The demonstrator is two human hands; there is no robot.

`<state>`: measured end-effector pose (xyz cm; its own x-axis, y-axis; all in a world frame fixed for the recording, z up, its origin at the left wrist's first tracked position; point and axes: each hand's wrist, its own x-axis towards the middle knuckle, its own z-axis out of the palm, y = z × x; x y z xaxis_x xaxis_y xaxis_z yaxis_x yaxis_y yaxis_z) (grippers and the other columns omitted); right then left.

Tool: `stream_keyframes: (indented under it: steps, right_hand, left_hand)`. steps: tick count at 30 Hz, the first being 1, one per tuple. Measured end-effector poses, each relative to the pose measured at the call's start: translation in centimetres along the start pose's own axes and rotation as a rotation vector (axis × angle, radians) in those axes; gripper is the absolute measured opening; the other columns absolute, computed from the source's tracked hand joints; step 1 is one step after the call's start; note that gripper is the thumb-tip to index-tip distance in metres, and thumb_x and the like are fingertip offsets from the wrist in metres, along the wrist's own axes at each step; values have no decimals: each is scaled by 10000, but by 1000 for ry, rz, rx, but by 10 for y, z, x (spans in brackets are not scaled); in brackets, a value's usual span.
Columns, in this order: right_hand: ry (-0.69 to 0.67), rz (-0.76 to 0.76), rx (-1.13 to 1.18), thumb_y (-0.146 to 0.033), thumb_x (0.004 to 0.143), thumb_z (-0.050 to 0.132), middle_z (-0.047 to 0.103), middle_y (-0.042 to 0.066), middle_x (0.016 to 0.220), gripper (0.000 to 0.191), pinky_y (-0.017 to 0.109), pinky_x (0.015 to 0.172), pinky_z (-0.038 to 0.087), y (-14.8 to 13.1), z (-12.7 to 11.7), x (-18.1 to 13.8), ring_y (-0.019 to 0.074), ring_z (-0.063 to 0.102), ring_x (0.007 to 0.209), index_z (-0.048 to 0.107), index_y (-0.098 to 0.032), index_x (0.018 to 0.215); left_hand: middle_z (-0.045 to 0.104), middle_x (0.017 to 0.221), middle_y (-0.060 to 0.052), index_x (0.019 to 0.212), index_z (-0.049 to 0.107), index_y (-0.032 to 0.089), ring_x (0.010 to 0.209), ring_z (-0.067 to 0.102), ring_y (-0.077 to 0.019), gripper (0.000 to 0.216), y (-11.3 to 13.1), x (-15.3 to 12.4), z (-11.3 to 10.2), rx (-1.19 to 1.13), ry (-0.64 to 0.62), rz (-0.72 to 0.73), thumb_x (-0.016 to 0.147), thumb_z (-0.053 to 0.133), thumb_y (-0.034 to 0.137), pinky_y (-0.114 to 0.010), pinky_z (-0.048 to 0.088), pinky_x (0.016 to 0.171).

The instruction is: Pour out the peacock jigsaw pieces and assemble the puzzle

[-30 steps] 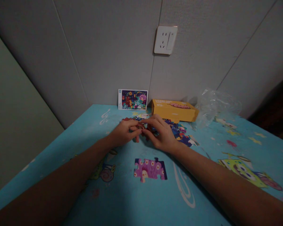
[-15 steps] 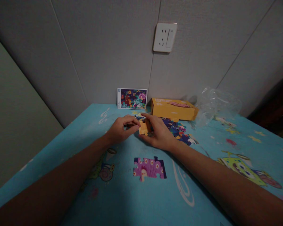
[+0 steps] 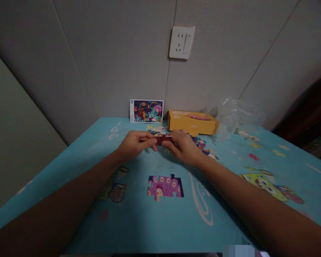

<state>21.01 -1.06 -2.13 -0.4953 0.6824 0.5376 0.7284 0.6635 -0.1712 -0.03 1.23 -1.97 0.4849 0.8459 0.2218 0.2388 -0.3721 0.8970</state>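
My left hand [image 3: 136, 144] and my right hand [image 3: 184, 147] meet above the middle of the table. Between them is a dark red jigsaw puzzle piece [image 3: 161, 140], tilted so that a thin pale edge shows on top; whether it is one piece or two joined, I cannot tell. Left thumb and fingers pinch its left end, right thumb and fingers its right end. Nearer to me, a joined patch of purple puzzle pieces [image 3: 166, 186] lies flat. Loose puzzle pieces [image 3: 200, 141] are spread behind and beside my right hand, partly hidden by it.
A picture card [image 3: 146, 111] leans on the wall at the back. To its right stand a yellow box [image 3: 192, 123] and a crumpled clear plastic bag [image 3: 234, 116]. The blue cartoon-print tablecloth [image 3: 117, 232] covers the table. A socket [image 3: 182, 42] is on the wall.
The held puzzle piece has turned from its yellow side to a dark red side, tilted nearly edge-on. Both hands have closed in on its ends. The view has shifted slightly.
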Motion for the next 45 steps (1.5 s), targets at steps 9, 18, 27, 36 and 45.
stream_keyframes:
  steps: [9, 18, 27, 36, 45]
  right_hand:
    - [-191, 198, -348, -508, 791, 632, 665, 168, 1074, 488, 489, 855, 317, 18, -7, -4, 359, 525, 1017, 651, -152, 1124]
    - [-224, 180, -258, -319, 769, 654, 702, 113, 994, 303, 487, 862, 316, 22, -2, -4, 330, 545, 986, 684, -193, 1043]
    - [-34, 56, -65, -299, 785, 665, 649, 85, 1104, 301, 418, 887, 329, 16, -5, -2, 279, 529, 1019, 624, -197, 1065]
    - [86, -74, 65, -306, 821, 654, 633, 93, 1109, 274, 401, 874, 363, 9, 1, -2, 266, 545, 1035, 567, -204, 1060]
    - [121, -122, 127, -328, 825, 665, 628, 89, 1086, 314, 396, 873, 389, 4, 2, -1, 262, 556, 1022, 512, -220, 1077]
  left_hand:
    - [585, 546, 24, 679, 591, 164, 349, 378, -59, 260, -6, 5, 0, 71, 291, -186, 809, 585, 388, -176, 313, 307]
    - [688, 622, -25, 1107, 604, 120, 566, 622, -151, 383, -24, 15, -12, 195, 461, -318, 776, 598, 313, -193, 444, 428]
    - [689, 708, -36, 926, 675, 146, 606, 625, -142, 268, -23, 11, 1, 246, 186, -34, 813, 589, 372, -243, 492, 568]
    - [645, 663, -1, 805, 694, 167, 587, 549, -113, 203, -26, 10, 1, 321, -50, 66, 763, 630, 355, -214, 412, 527]
    - [572, 579, 22, 650, 530, 171, 538, 531, -98, 239, -13, 6, 7, 88, -84, 45, 802, 577, 349, -203, 393, 507]
